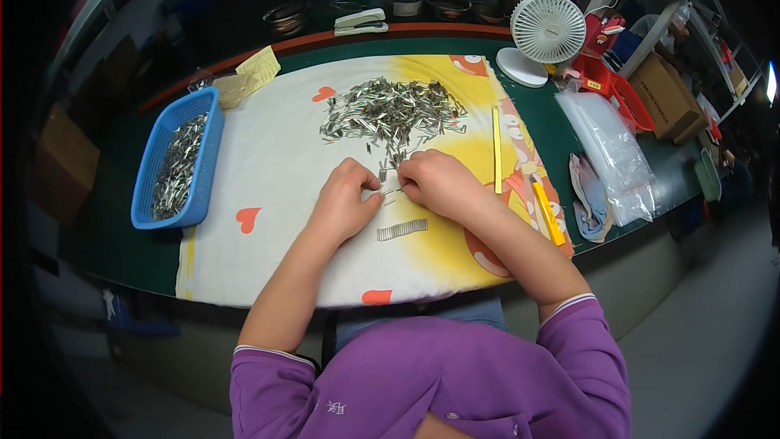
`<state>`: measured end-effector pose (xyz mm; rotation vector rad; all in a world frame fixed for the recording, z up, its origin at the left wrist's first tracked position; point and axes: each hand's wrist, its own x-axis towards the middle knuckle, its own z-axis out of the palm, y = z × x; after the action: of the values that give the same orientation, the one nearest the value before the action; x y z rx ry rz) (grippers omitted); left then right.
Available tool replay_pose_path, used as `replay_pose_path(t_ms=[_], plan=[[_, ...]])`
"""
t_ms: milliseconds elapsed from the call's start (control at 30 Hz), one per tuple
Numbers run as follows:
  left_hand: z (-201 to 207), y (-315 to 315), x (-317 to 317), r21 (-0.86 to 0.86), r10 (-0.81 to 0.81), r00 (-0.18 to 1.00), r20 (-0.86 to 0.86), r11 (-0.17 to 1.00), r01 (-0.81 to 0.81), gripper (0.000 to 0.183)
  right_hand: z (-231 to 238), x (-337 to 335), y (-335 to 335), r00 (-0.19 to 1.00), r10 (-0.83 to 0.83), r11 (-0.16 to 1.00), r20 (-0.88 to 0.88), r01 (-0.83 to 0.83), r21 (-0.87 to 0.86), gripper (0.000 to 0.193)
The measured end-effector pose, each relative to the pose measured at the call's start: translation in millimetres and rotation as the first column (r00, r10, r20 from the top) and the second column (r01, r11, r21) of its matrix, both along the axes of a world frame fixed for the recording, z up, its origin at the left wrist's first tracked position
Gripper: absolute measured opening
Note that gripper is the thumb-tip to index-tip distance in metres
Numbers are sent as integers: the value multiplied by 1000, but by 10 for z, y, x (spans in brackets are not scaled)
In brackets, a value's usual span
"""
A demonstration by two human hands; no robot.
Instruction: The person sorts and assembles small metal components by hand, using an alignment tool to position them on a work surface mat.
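My left hand and my right hand meet over a white and yellow cloth, fingertips pinched together on a few small metal pieces. Just beyond the hands lies a loose heap of small silver metal pieces. Closer to me, a neat row of lined-up metal pieces rests on the cloth below the hands. Both forearms come from purple sleeves at the bottom.
A blue basket holding metal pieces sits at the left. A yellow strip and a yellow tool lie to the right. A white fan, clear plastic bags, a red tray and a stapler stand farther back.
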<state>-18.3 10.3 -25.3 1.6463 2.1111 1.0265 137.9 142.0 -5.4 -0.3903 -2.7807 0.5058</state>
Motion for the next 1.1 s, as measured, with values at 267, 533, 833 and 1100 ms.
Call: replay_pose_path(t_ms=[267,533,833,1100], plan=[[156,-42,-19,-111,-72,991,117,990,85,22,-16,127,-103,994,63,991,-84,-72,-108,10],[61,-19,-50,-62,-61,990,127,996,69,22,-76,33,-185,989,-57,982,-139,30,-185,19],[11,8,-39,-22,-41,992,118,999,44,17,-19,38,-171,994,2,985,-112,-22,-173,24],[87,-3,-51,-95,-25,989,147,995,39,14,10,-18,-170,995,66,990,-69,-74,-118,18]])
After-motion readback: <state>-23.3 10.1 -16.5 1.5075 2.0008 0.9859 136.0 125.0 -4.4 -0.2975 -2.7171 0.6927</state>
